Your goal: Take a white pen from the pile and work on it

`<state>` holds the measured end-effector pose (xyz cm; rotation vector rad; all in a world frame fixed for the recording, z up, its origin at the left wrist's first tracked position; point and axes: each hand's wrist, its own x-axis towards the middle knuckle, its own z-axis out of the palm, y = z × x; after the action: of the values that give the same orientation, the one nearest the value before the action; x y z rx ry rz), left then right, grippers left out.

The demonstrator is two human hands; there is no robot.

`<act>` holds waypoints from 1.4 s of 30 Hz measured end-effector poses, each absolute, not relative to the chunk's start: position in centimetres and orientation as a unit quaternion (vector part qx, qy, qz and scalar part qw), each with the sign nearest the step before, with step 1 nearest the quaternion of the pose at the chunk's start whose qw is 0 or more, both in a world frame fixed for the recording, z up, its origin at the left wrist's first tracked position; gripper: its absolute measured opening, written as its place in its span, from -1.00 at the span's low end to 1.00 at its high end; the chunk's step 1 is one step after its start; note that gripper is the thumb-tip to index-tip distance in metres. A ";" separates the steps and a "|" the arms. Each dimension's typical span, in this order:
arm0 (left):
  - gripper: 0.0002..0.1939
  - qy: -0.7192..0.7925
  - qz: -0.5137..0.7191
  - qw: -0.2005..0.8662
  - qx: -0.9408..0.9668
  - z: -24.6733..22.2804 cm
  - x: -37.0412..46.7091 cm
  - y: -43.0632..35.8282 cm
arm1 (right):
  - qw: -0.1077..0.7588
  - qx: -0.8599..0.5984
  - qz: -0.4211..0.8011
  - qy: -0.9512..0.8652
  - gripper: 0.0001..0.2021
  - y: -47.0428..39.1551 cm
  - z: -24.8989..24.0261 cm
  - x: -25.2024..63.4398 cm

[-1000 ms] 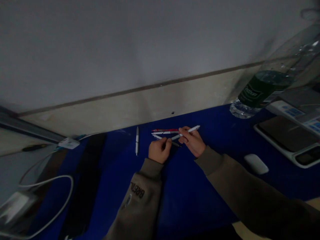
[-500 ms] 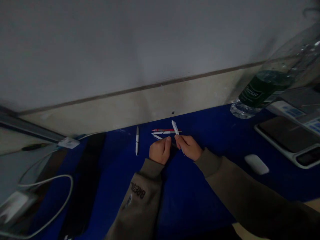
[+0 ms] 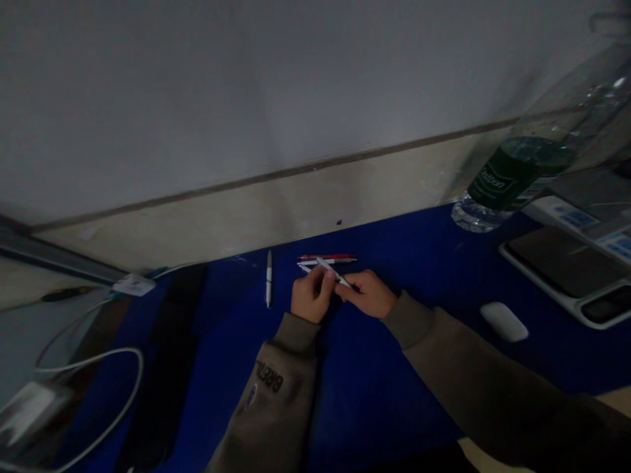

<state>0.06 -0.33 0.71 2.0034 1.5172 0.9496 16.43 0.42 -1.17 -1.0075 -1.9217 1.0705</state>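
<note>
My right hand is closed on a white pen, which points up and to the left. Its far end reaches the pinched fingers of my left hand, and the two hands nearly meet. A second white pen pokes out at the upper left of my left hand, which is closed round it; the rest of that pen is hidden. Just beyond the hands, a red pen and a white pen lie side by side. Left of my left hand lies a white pen with a grey end.
On the blue tabletop, a white mouse and a scale-like device lie to the right. A large bottle stands near the wall. A white cable and a dark strip are at the left.
The pen in my right hand has tipped from near upright towards the left, and its end now meets my left fingers. My left hand has turned slightly and its fingers now pinch there.
</note>
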 end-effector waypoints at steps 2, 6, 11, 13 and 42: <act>-0.65 0.561 0.353 0.214 0.718 0.6 0.1 -0.3 | 0.347 -0.384 0.398 -0.757 -0.66 0.4 -1.2 16.4; -0.68 0.572 0.370 0.209 0.702 0.3 0.1 -0.3 | 0.347 -0.392 0.403 -0.751 -0.61 0.4 -1.1 16.4; -0.74 0.580 0.415 0.243 0.658 0.0 0.0 -0.1 | 0.357 -0.401 0.458 -0.708 -0.67 0.6 -1.2 16.4; -0.73 0.583 0.423 0.257 0.644 -0.2 -0.1 0.1 | 0.381 -0.388 0.500 -0.674 -0.73 0.7 -1.2 16.4; -0.71 0.537 0.475 0.329 0.615 -1.4 -0.3 0.2 | 0.517 -0.347 0.697 -0.356 -0.69 1.6 -0.4 17.4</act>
<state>-0.28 0.17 -1.41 1.6099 1.4053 1.2428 17.36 1.57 -0.37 -0.8319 -0.8535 1.6740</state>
